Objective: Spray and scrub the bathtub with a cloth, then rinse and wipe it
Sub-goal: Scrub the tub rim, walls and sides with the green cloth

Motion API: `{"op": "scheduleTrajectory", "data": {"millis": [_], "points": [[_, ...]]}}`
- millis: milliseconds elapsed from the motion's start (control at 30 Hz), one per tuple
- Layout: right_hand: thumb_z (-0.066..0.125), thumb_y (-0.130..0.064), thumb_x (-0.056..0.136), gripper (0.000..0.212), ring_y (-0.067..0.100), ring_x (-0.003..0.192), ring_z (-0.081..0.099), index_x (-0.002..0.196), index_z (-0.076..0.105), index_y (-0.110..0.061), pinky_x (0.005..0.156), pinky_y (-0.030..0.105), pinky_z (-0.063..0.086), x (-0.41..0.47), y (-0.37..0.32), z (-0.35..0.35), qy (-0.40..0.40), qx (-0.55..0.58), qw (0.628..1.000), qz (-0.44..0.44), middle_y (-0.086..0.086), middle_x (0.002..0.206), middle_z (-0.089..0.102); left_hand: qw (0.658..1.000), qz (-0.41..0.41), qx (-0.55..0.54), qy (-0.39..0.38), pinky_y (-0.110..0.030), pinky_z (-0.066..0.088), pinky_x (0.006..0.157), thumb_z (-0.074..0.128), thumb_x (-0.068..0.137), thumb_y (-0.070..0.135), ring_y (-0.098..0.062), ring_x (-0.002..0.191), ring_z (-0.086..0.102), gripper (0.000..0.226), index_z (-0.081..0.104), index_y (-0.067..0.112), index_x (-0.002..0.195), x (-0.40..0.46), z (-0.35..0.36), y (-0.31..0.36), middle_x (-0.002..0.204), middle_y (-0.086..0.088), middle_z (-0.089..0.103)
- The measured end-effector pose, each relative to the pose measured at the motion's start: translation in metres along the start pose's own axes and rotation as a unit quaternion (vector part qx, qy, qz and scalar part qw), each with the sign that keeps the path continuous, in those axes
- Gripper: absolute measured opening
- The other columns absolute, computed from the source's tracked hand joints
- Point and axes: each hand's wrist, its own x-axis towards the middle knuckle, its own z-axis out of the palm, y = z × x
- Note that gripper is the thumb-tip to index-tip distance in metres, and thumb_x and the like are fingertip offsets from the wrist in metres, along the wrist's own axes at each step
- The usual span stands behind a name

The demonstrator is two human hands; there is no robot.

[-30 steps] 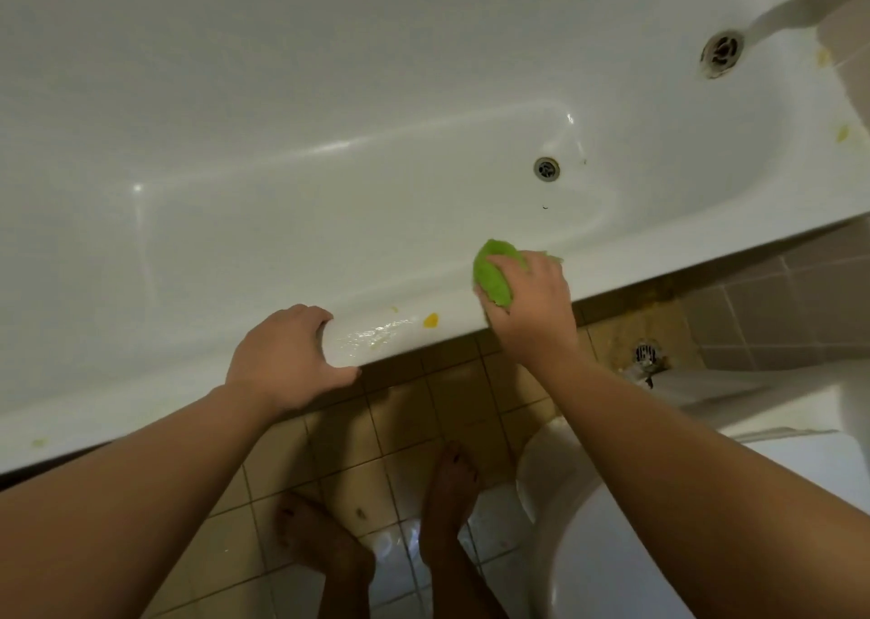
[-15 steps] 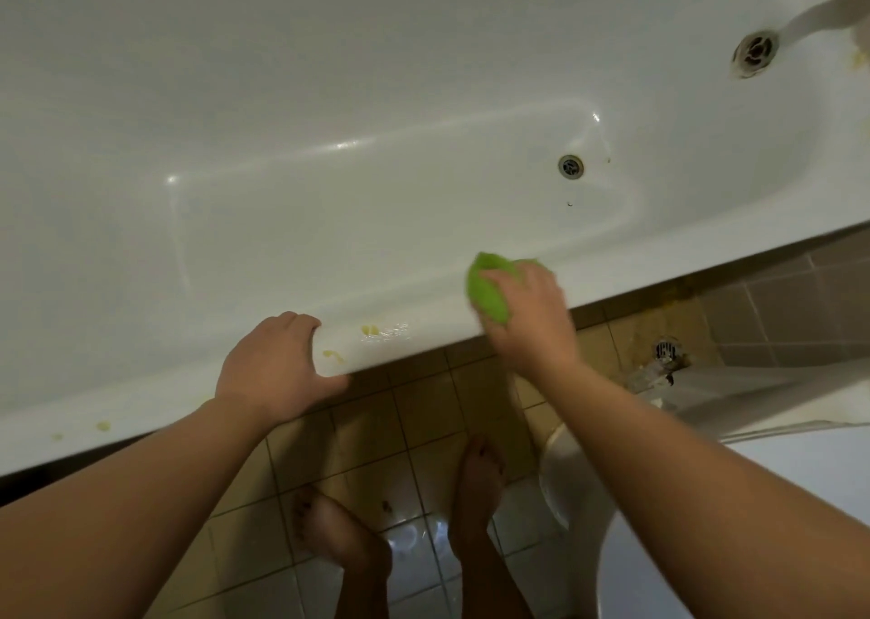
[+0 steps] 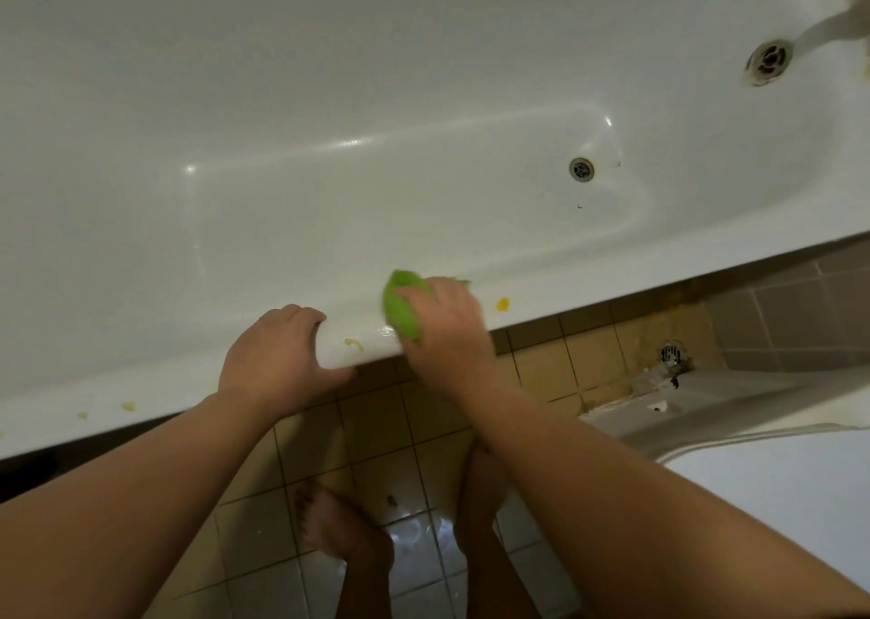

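A white bathtub fills the upper view, its near rim running across the middle. My right hand grips a bunched green cloth and presses it on the near rim. My left hand grips the rim edge just to the left, fingers curled over the top. Yellow stains lie on the rim: a smear between my hands, a blob right of the cloth, and specks far left.
The tub's drain sits on the floor at right, the overflow fitting on the far right wall. Below the rim are tan floor tiles and my bare feet. A white toilet stands at lower right.
My right hand has slid the green cloth leftward along the rim, closer to my left hand. The yellow blob formerly left of the cloth now lies to its right. The left hand keeps its hold.
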Motion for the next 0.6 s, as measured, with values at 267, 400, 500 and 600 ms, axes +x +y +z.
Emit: {"op": "scheduleTrajectory", "data": {"millis": [267, 400, 500, 600], "points": [[0.058, -0.03, 0.101, 0.034, 0.031, 0.124, 0.045, 0.131, 0.059, -0.015, 0.11, 0.046, 0.038, -0.01, 0.086, -0.043, 0.051, -0.081, 0.961, 0.258, 0.012, 0.129, 0.055, 1.0, 0.002, -0.001, -0.015, -0.032, 0.049, 0.079, 0.078, 0.067, 0.069, -0.015, 0.101, 0.057, 0.068, 0.063, 0.031, 0.121, 0.001, -0.005, 0.007, 0.106, 0.012, 0.06], [0.073, -0.016, 0.087, 0.04, 0.035, 0.114, 0.053, 0.126, 0.066, -0.013, 0.099, 0.047, 0.045, -0.031, 0.034, -0.016, -0.031, 0.033, 0.998, 0.041, 0.014, 0.125, 0.06, 1.0, 0.008, -0.008, -0.015, -0.033, 0.048, 0.077, 0.08, 0.069, 0.065, -0.016, 0.1, 0.058, 0.065, 0.064, 0.03, 0.121, 0.001, -0.002, 0.013, 0.108, 0.01, 0.062], [0.074, -0.018, 0.089, 0.047, 0.035, 0.128, 0.046, 0.135, 0.064, -0.017, 0.111, 0.049, 0.04, -0.039, 0.076, -0.038, -0.023, 0.025, 0.995, 0.096, 0.016, 0.138, 0.055, 1.0, 0.011, -0.005, -0.011, -0.034, 0.048, 0.078, 0.081, 0.068, 0.065, -0.018, 0.103, 0.059, 0.069, 0.064, 0.029, 0.124, 0.001, -0.001, 0.011, 0.112, 0.008, 0.064], [0.069, -0.025, 0.096, 0.044, 0.034, 0.136, 0.037, 0.139, 0.061, -0.019, 0.119, 0.052, 0.032, -0.039, 0.119, -0.063, 0.051, -0.018, 0.97, 0.238, 0.017, 0.146, 0.048, 1.0, 0.014, -0.004, -0.008, -0.034, 0.048, 0.078, 0.081, 0.069, 0.065, -0.019, 0.103, 0.059, 0.069, 0.064, 0.029, 0.124, 0.001, 0.0, 0.011, 0.112, 0.007, 0.065]]}}
